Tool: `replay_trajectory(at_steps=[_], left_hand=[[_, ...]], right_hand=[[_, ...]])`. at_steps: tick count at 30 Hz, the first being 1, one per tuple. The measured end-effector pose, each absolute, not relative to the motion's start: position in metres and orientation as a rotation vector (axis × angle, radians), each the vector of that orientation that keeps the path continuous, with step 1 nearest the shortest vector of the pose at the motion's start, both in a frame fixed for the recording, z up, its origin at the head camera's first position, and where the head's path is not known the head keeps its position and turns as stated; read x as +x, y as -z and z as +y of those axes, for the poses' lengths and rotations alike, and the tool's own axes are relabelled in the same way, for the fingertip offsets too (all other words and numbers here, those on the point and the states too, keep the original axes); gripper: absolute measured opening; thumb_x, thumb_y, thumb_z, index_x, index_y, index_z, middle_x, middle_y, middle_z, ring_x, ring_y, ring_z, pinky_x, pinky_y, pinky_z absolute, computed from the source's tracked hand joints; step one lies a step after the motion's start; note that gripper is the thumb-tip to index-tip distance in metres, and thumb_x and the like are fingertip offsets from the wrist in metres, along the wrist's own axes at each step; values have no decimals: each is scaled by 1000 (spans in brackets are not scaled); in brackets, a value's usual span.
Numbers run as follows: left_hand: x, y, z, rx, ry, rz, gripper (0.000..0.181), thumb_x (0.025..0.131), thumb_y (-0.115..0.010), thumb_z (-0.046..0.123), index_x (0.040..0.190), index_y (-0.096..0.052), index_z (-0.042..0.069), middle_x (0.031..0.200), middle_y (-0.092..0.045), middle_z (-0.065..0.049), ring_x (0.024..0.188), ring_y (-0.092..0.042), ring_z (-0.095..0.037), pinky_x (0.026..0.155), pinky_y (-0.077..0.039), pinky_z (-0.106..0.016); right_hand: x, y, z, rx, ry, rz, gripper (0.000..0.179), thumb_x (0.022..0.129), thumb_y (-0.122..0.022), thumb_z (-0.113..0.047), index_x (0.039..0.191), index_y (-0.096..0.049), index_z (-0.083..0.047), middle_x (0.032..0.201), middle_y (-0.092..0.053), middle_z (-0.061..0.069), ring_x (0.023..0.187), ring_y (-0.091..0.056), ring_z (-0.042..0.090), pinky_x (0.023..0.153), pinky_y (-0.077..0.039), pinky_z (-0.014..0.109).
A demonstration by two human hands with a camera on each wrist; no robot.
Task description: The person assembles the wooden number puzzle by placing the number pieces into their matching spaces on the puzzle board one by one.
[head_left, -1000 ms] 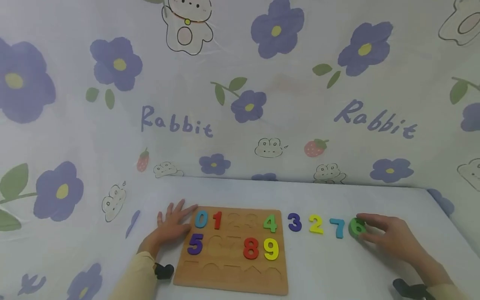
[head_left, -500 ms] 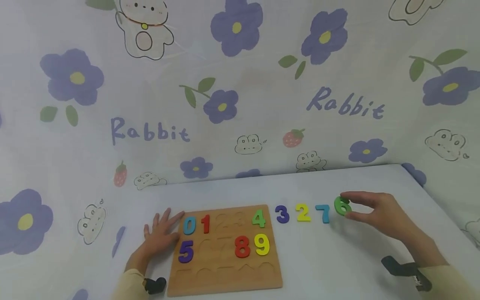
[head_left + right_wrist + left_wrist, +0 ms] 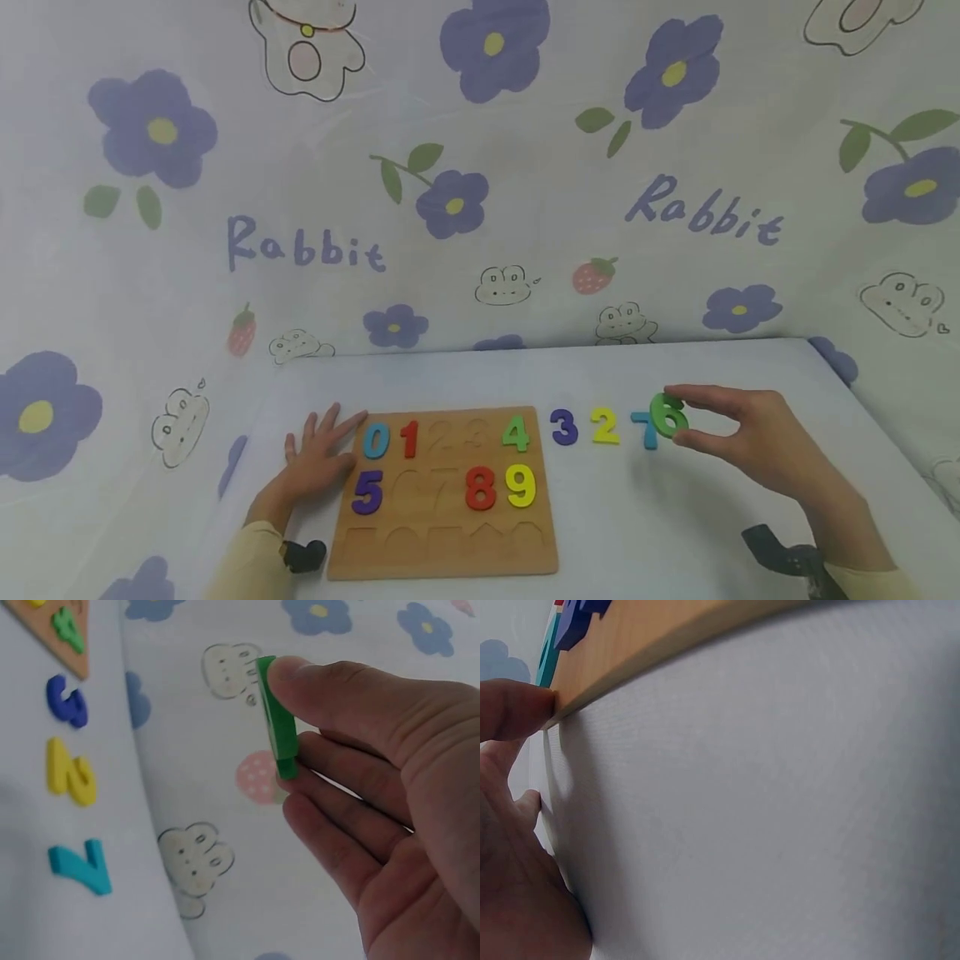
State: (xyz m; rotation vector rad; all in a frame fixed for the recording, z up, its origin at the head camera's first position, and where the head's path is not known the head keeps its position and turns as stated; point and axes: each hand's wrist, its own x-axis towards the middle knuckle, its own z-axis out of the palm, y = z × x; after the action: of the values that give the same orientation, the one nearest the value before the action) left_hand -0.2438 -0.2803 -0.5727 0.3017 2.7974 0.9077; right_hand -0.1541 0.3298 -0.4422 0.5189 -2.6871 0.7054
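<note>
My right hand (image 3: 765,442) pinches a green number 6 (image 3: 657,414) between thumb and fingers, raised above the table. In the right wrist view the green 6 (image 3: 279,720) appears edge-on. Behind it in the head view, the light blue 7 (image 3: 649,439) is partly covered. My left hand (image 3: 311,467) lies spread at the left edge of the wooden number board (image 3: 442,568), thumb and index finger touching it. Set in the board are a blue 0 (image 3: 377,441), red 1 (image 3: 408,439), green 4 (image 3: 516,434), purple 5 (image 3: 367,492), red 8 (image 3: 481,488) and yellow 9 (image 3: 521,486).
A purple 3 (image 3: 565,427) and a yellow 2 (image 3: 605,426) lie in a row with the 7, right of the board. Bare recesses show on the board. A patterned cloth (image 3: 420,275) hangs behind the white table (image 3: 630,533).
My right hand has lifted the green 6 off the table and moved it left, in front of the 7. The left hand stays at the board's edge. The head view has shifted.
</note>
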Motion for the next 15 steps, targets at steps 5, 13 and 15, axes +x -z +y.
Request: replay_trajectory(at_steps=[5,13,15], left_hand=[[-248,572,-282,291,-908,2800,74,95,-63,27,167,-47,28,181,-8,-30,162,13,-65,118,21,-87],[-255,580,-282,275,-860,2832,71,97,-61,23,167,-46,25,181,-10,-30,163,10,-64,119,19,-86],[-254,579,-282,263,-858,2833,72,97,-60,21,167,-46,24,181,-10,-30,163,10,-64,119,20,-86]], right_hand=[[-148,434,313,553,-736,-2654,58,80,-99,-24,135,-79,-24,124,-83,-5,112,-81,27,100,-41,1],[-142,420,286,510,-752,-2703,57,80,-99,-24,134,-80,-23,124,-83,-3,116,-79,26,99,-49,9],[-142,417,278,515,-750,-2707,57,80,-99,-23,134,-80,-22,124,-83,-3,115,-79,25,98,-55,15]])
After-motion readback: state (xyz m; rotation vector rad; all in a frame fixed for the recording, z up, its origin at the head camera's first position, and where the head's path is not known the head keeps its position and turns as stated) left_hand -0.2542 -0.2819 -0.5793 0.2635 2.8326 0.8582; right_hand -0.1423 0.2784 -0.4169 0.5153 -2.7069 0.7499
